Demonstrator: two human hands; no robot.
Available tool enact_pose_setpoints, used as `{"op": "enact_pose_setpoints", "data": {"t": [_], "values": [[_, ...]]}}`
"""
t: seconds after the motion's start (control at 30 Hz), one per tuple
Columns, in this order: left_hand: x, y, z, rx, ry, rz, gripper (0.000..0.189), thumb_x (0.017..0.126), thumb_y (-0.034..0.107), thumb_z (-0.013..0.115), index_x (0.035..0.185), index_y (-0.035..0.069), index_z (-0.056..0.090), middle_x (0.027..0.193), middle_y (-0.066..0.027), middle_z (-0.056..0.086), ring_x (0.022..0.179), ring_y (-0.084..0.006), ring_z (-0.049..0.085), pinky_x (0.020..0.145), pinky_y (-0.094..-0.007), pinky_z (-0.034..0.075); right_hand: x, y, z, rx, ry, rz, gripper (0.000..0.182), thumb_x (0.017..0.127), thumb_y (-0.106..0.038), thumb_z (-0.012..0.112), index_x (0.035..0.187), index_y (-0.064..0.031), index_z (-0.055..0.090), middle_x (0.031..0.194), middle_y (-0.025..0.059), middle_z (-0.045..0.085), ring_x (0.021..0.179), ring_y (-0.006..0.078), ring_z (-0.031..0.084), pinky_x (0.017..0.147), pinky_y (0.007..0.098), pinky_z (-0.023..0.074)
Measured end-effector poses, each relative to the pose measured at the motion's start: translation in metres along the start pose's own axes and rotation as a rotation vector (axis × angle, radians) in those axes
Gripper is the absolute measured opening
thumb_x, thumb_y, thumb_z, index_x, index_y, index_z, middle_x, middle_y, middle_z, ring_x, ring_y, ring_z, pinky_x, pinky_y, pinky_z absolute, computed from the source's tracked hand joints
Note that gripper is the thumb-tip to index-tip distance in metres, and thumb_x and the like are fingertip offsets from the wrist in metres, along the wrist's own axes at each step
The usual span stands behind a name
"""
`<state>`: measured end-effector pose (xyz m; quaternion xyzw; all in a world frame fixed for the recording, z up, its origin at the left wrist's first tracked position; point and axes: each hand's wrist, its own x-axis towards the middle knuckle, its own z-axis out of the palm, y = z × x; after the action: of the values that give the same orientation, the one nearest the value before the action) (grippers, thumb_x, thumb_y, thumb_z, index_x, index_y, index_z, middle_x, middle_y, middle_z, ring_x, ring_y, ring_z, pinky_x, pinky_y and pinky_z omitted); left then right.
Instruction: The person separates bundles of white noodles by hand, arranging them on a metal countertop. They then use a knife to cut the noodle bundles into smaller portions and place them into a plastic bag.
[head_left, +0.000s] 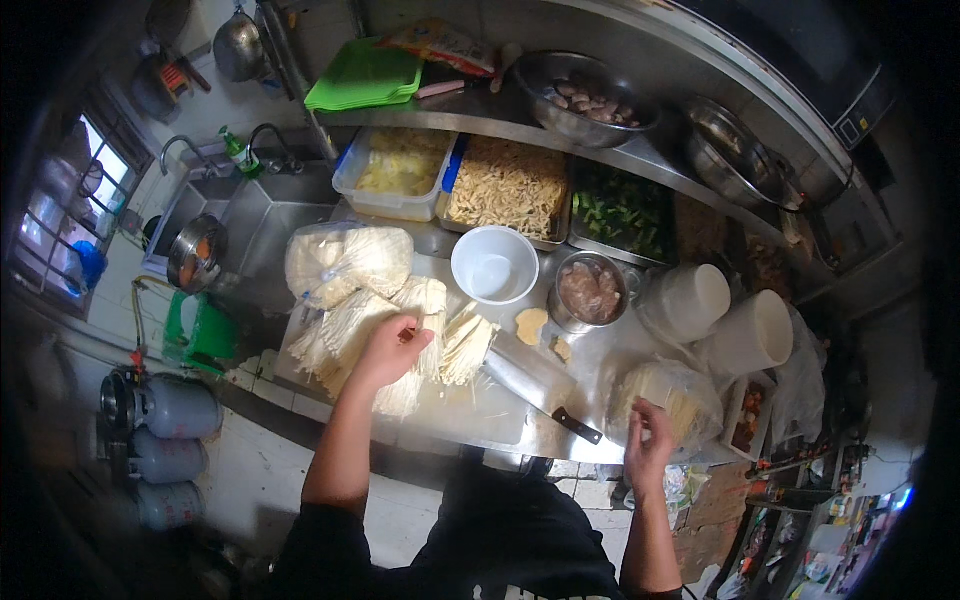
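My left hand (394, 351) hovers over or touches bundles of pale, thin strands (349, 334) that look like enoki mushrooms. Its thumb and fingers are curled close together; whether anything is pinched there I cannot tell. A smaller loose bundle (466, 345) lies to its right, beside the blade of a cleaver (529, 375) with a dark handle. My right hand (649, 444) has loosely bent fingers, apart, with nothing seen in them. It is near the front of a clear plastic bag (671, 394) of pale strands. Behind the bundles sits a tied plastic bag (349, 259) with pale contents.
A white plastic tub (495, 289), a metal pot of raw meat (590, 292) and ginger pieces (532, 326) stand mid-table. Food trays (506, 187) line the back under a steel shelf (480, 124). White containers (750, 334) stand right, a sink (274, 214) left.
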<state>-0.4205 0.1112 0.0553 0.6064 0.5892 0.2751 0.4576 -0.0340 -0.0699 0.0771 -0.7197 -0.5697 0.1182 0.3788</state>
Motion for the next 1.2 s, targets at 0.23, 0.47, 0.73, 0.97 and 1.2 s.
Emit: {"op": "enact_pose_setpoints", "data": {"t": [0.23, 0.47, 0.73, 0.97, 1.2], "values": [[-0.028, -0.035, 0.006, -1.007, 0.163, 0.011, 0.034, 0.096, 0.018, 0.053, 0.122, -0.004, 0.055, 0.109, -0.0123, 0.064, 0.099, -0.021, 0.062, 0.088, -0.0317, 0.048, 0.028, -0.02, 0.071, 0.069, -0.432, 0.102, 0.042, 0.091, -0.003, 0.055, 0.133, -0.0014, 0.049, 0.115, 0.0171, 0.065, 0.105, 0.0306, 0.063, 0.093, 0.0381, 0.0482], [-0.05, -0.033, 0.017, -1.353, 0.158, -0.052, 0.053, 0.094, 0.035, 0.04, 0.124, -0.006, 0.052, 0.114, -0.0199, 0.062, 0.105, -0.0329, 0.062, 0.094, -0.0435, 0.047, 0.045, -0.046, 0.16, 0.112, -0.63, 0.01, 0.051, 0.088, -0.018, 0.067, 0.131, 0.0014, 0.05, 0.119, 0.021, 0.062, 0.096, 0.0294, 0.067, 0.082, 0.0365, 0.0535], [-0.084, -0.069, 0.04, -1.126, 0.188, -0.091, 0.039, 0.096, 0.031, 0.05, 0.121, 0.001, 0.051, 0.097, -0.0156, 0.062, 0.085, -0.0262, 0.064, 0.073, -0.0429, 0.057, 0.094, -0.063, 0.26, 0.194, -0.464, 0.479, 0.077, 0.082, -0.055, 0.069, 0.116, 0.0121, 0.056, 0.098, 0.0233, 0.068, 0.089, 0.0278, 0.069, 0.078, 0.0353, 0.0532], [-0.11, -0.073, 0.059, -0.94, 0.212, -0.207, 0.039, 0.088, 0.005, 0.064, 0.125, 0.002, 0.051, 0.084, -0.0075, 0.061, 0.073, -0.0162, 0.061, 0.069, -0.0351, 0.056, 0.131, -0.063, 0.29, 0.041, -0.797, 0.638, 0.072, 0.075, -0.047, 0.078, 0.117, 0.007, 0.056, 0.091, 0.0136, 0.068, 0.065, 0.0211, 0.067, 0.051, 0.0329, 0.0549], [-0.125, -0.094, 0.055, -1.09, 0.234, -0.269, 0.035, 0.089, 0.003, 0.061, 0.122, -0.001, 0.051, 0.084, -0.0075, 0.061, 0.071, -0.0158, 0.06, 0.068, -0.035, 0.056, 0.115, -0.084, 0.258, 0.392, -0.759, 0.747, 0.053, 0.082, -0.037, 0.075, 0.116, 0.0003, 0.059, 0.095, 0.0116, 0.069, 0.08, 0.0228, 0.069, 0.065, 0.0385, 0.0595]]}}
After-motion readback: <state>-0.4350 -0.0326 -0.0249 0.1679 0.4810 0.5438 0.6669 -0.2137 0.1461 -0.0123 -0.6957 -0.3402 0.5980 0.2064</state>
